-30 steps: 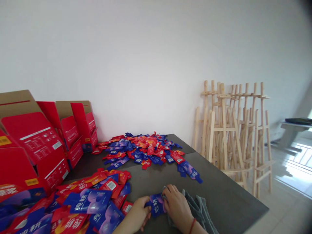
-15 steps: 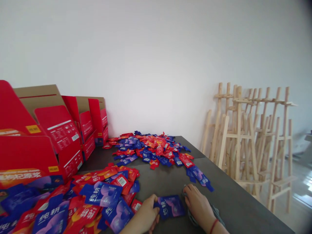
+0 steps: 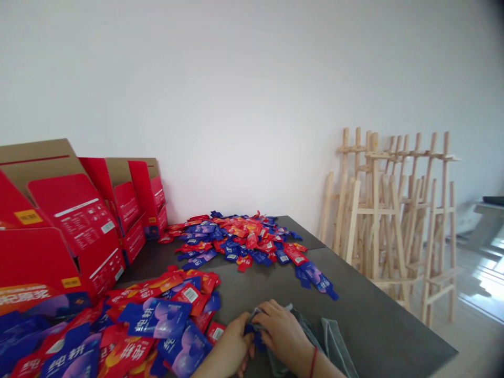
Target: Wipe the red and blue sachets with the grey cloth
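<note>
Near the table's front, my left hand (image 3: 233,344) is closed on a blue sachet (image 3: 259,342), mostly hidden by my fingers. A crumpled grey-green cloth (image 3: 335,344) is gripped in my right hand (image 3: 284,332), whose fingers press it over the sachet. Both hands touch there, and the cloth's loose end trails to the right over the table. Left of my hands lies a heap of blue and red sachets (image 3: 159,317), some with white lettering and purple round shapes.
A second pile of red and blue sachets (image 3: 244,231) spreads at the table's far end, with a blue sachet (image 3: 317,275) at its right. Open red cartons (image 3: 94,231) line the left side. Wooden easels (image 3: 374,210) stand beyond the right edge of the dark table (image 3: 378,325).
My right hand has moved left with the cloth onto the blue sachet, which lay visible before and is now mostly covered. The view has turned slightly right.
</note>
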`<action>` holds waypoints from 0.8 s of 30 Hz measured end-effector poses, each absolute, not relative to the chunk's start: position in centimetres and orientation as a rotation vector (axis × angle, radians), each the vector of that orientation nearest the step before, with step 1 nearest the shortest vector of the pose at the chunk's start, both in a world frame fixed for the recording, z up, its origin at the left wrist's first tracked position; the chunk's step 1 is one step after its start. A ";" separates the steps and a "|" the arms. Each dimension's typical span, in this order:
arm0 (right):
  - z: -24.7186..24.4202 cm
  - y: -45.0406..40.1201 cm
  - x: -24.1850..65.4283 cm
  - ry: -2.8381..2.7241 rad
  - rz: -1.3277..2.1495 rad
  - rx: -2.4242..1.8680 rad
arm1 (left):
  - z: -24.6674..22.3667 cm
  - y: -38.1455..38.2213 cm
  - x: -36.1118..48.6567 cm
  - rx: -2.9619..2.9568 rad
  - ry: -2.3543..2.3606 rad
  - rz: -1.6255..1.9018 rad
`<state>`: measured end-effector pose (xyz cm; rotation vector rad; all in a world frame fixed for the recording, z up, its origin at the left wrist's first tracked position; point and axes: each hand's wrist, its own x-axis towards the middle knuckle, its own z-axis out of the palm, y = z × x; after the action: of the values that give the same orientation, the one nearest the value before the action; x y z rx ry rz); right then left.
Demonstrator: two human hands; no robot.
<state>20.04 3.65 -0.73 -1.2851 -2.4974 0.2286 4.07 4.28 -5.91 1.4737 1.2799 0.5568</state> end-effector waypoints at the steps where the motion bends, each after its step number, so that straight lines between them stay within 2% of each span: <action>1: -0.7 3.7 20.3 -2.491 0.228 -1.306 | -5.8 4.2 4.1 1.466 1.283 0.555; 9: -0.4 4.1 24.0 -2.435 0.232 -1.569 | -4.8 4.0 4.2 1.384 1.297 0.546; 16: -0.8 4.0 27.8 -2.341 0.086 -1.754 | -4.2 3.8 4.3 1.306 1.312 0.550; 19: -0.7 3.1 26.9 -2.329 0.086 -1.645 | -4.1 3.8 4.3 1.275 1.291 0.571; 24: -1.0 1.5 23.9 -2.538 0.218 -1.215 | -4.1 3.7 4.3 1.298 1.279 0.573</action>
<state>23.92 1.54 -1.02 -1.2149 -2.5383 0.2175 4.32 3.69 -4.12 1.2984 1.2789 0.5731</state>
